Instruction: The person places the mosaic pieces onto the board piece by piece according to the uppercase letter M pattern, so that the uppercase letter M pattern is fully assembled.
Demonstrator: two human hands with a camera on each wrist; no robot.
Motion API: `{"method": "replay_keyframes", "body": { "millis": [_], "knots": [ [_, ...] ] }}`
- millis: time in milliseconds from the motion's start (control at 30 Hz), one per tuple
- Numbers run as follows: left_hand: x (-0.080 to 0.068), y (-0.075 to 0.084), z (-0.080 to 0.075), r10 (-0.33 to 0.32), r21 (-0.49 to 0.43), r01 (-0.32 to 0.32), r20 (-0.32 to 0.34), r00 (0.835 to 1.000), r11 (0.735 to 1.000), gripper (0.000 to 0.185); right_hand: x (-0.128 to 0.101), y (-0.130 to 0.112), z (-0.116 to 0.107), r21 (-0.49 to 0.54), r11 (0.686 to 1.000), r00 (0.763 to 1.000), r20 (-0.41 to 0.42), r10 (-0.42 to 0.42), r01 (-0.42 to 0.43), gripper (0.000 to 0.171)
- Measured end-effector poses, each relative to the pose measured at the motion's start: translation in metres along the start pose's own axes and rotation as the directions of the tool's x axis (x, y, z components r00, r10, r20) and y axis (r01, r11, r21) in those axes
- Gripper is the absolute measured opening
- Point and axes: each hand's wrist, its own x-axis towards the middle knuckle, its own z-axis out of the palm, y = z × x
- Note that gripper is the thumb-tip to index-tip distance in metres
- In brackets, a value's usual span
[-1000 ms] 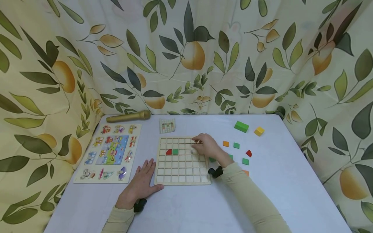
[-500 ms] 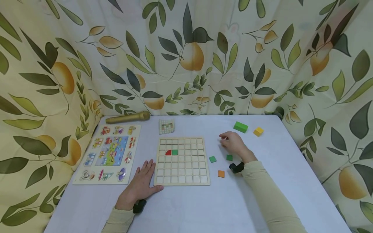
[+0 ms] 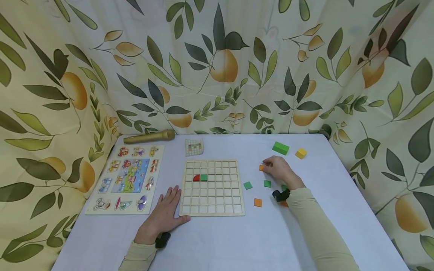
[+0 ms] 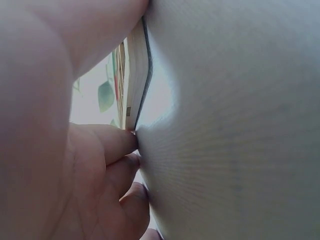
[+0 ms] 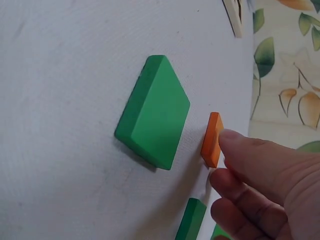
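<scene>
A wooden grid board (image 3: 212,201) lies mid-table, with a red quarter-round tile (image 3: 196,177) and a green square tile (image 3: 204,177) side by side in its cells. My left hand (image 3: 162,212) rests flat with fingers spread, touching the board's left edge and lower-left corner; the left wrist view shows fingertips against the board's side. My right hand (image 3: 279,169) is over loose tiles, with bent fingers. Its thumb tip (image 5: 230,140) overlaps an orange square tile (image 5: 212,142) lying on the table; actual contact is unclear. A green tile (image 5: 157,115) is nearer the right wrist camera.
Green tiles (image 3: 248,185) and an orange tile (image 3: 257,202) lie right of the board. A green block (image 3: 280,148) and a yellow block (image 3: 301,153) sit behind. A patterned card (image 3: 194,147), a picture puzzle (image 3: 130,207) and a gold microphone-shaped object (image 3: 149,136) are farther left.
My right hand has moved from the board's upper right corner to the loose tiles, then slightly right and nearer, uncovering an orange tile. My left hand has stayed in place.
</scene>
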Motion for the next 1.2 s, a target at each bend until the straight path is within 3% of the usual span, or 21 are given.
{"method": "replay_keyframes", "body": {
  "millis": [267,767,967,1200],
  "knots": [
    [0.000,-0.001,0.000,0.005,0.004,-0.005,0.005,1.000,1.000,0.103,0.001,-0.001,0.000,-0.021,1.000,1.000,0.023,0.014,-0.013,0.031],
    [0.001,-0.002,0.001,0.008,0.017,-0.008,0.000,1.000,1.000,0.103,-0.001,-0.002,0.009,-0.086,0.996,0.999,-0.045,-0.015,0.011,0.030],
    [0.001,-0.002,0.002,0.005,0.024,-0.005,0.002,1.000,1.000,0.102,-0.002,-0.008,0.011,-0.032,0.999,0.997,-0.083,-0.011,0.009,0.035],
    [0.001,-0.002,0.001,0.001,0.007,-0.001,0.012,1.000,1.000,0.102,-0.001,-0.026,0.015,0.041,0.997,0.990,-0.128,-0.059,0.065,0.033]
  ]
}}
